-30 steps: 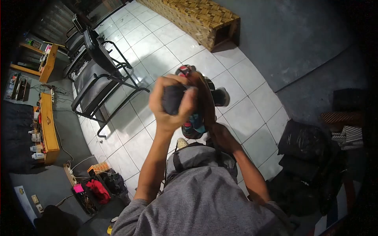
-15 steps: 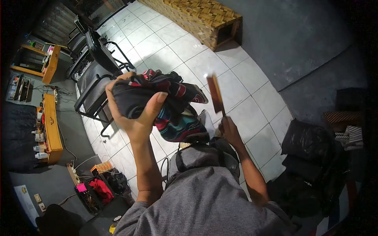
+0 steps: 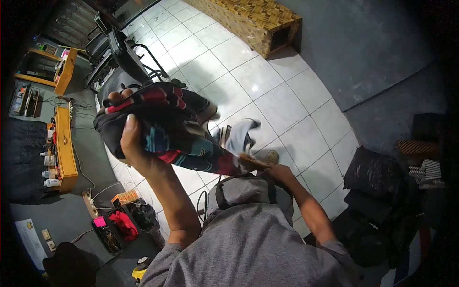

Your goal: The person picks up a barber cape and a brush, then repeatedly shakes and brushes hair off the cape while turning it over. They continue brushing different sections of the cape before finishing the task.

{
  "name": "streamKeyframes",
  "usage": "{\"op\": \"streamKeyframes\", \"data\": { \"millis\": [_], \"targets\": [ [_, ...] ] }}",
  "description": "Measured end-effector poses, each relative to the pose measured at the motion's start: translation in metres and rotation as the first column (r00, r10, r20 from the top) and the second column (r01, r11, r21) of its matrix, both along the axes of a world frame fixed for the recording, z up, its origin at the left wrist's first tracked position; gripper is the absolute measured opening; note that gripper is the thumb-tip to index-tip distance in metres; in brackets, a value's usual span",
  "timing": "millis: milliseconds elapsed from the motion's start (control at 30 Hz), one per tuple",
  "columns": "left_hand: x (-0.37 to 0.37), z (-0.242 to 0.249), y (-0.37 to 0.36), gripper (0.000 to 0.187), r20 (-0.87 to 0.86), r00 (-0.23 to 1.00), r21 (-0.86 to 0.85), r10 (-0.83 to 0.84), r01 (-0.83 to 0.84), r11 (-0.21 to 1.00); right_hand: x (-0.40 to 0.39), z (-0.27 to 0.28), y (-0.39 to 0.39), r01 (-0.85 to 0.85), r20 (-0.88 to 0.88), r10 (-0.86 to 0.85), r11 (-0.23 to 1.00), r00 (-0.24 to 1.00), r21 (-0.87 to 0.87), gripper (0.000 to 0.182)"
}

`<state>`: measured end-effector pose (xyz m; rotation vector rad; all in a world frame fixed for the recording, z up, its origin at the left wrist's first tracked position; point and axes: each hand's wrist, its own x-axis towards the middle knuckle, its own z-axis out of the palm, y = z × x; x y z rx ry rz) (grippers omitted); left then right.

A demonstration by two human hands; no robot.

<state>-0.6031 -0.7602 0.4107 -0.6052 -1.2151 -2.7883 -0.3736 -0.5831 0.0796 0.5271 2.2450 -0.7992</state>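
Observation:
My left hand (image 3: pixel 138 143) grips a bunched dark cloth (image 3: pixel 177 129) with red, teal and white patterns, its thumb on the near side and fingertips showing at the top edge. The cloth stretches to the right, and its lower end hangs in front of my waist. In my right hand (image 3: pixel 279 173) is a brush (image 3: pixel 252 161) with a flat brown head, held by its handle. The brush head lies against or just beside the lower right end of the cloth; the exact contact is blurred.
Black chairs (image 3: pixel 126 57) stand at the upper left. Wooden shelves (image 3: pixel 65 148) with bottles line the left wall. A woven-patterned box (image 3: pixel 267 28) is at the top. Black bags (image 3: pixel 370 172) lie at the right. An open case (image 3: pixel 107 237) sits at the lower left.
The cloth has moved left in my left hand and is spread out longer. My right hand has turned the brush from upright to pointing left, down at the cloth's end.

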Motion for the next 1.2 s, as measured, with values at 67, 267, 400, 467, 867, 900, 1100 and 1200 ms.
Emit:
{"op": "streamKeyframes", "data": {
  "millis": [67,267,400,467,867,900,1100,1200],
  "targets": [
    [0.004,-0.001,-0.009,0.050,0.000,0.973,0.163,-0.230,0.227,0.960,0.024,-0.022,0.014,0.032,0.014,-0.034,0.990,0.999,0.139,0.046],
    [0.014,-0.017,-0.009,0.066,0.044,0.999,0.000,-0.013,0.013,1.000,0.003,0.037,0.037,0.580,-0.055,-0.800,0.479,0.598,-0.658,0.039],
    [0.022,-0.040,0.000,0.041,-0.046,0.944,-0.213,0.327,-0.329,0.920,-0.040,0.156,0.013,0.148,-0.208,-0.885,0.292,0.415,-0.945,0.037],
    [0.036,-0.032,0.005,0.030,0.052,0.999,-0.019,0.012,-0.011,1.000,-0.052,0.165,-0.002,0.019,-0.372,-0.836,0.414,0.403,-0.910,0.031],
    [0.014,-0.014,-0.022,0.019,-0.836,0.425,-0.230,0.348,-0.846,0.480,0.025,-0.056,0.045,0.180,-0.088,-0.182,0.983,0.979,-0.033,0.037],
    [0.013,-0.014,-0.030,0.018,-0.887,0.368,-0.229,0.280,-0.876,0.426,0.038,-0.070,0.051,0.178,0.012,-0.180,0.979,0.984,0.097,0.042],
    [0.006,-0.031,-0.086,0.013,-0.964,0.234,-0.256,-0.130,-0.946,0.198,-0.002,0.039,0.058,0.663,-0.048,-0.866,0.415,0.497,-0.623,0.047],
    [0.005,-0.062,-0.114,0.024,-0.792,0.490,-0.559,-0.364,-0.822,0.111,-0.034,0.148,0.044,0.361,0.016,-0.902,0.156,0.431,-0.919,0.042]
  ]
}}
